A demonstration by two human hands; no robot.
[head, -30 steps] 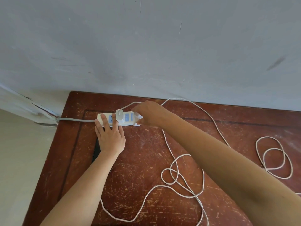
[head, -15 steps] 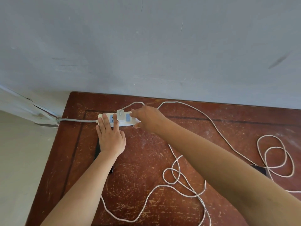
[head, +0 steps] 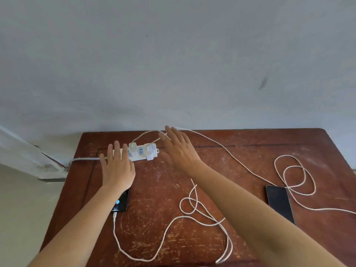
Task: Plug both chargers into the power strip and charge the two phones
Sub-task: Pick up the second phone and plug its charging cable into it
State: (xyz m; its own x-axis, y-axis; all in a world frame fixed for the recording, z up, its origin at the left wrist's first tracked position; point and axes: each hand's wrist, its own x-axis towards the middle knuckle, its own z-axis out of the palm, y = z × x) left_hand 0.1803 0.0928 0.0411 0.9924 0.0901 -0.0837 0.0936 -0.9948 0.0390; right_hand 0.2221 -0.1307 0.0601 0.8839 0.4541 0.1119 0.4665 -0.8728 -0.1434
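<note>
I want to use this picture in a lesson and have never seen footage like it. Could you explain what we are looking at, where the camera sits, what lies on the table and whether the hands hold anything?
There is no machine here, only a person's two bare arms. The single camera is worn on the head and looks forward and down, so the arms reach in from below. On the worn red-brown table lies a white power strip with two white chargers plugged in. White cables loop across to two phones: the left phone, its screen lit, and the right phone, dark. The left hand rests flat on the strip's end. The right hand is open above the table and holds nothing.
</note>
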